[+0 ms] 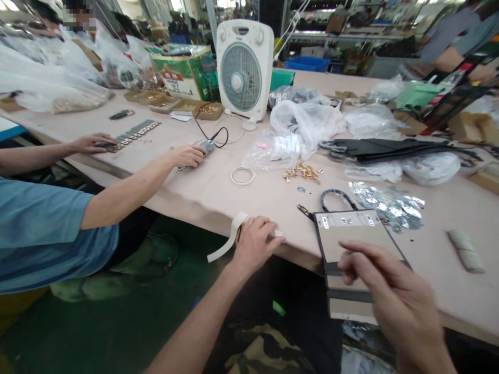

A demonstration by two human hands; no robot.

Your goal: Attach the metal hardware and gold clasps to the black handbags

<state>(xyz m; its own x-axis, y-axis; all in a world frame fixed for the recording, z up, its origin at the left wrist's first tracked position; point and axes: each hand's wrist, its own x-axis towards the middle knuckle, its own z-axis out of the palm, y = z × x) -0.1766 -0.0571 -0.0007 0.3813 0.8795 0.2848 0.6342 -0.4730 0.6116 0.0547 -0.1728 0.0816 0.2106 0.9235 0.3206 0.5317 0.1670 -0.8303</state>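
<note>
My left hand (pixel 255 240) rests at the table's front edge, its fingers closed around a roll of white tape (pixel 238 222). A loose strip of that tape hangs down past the edge. Over a flat bag panel (pixel 356 236) hovers my right hand (pixel 393 291), index finger reaching left and the other fingers curled in. Whatever those fingers may hold is too small or hidden. The panel has dark edging, brown board and a metal strip, with a wrapped black handle (pixel 337 193) at its far end, and it juts over the table edge.
Thin metal plates (pixel 393 205) and gold-coloured fittings (pixel 303 172) lie beyond the panel. A white ring (pixel 242 176) sits left of them. A fan (pixel 245 72) stands farther back. At left, a co-worker's hand (pixel 191 155) holds a grey device. Rolled cloth (pixel 465 251) lies right.
</note>
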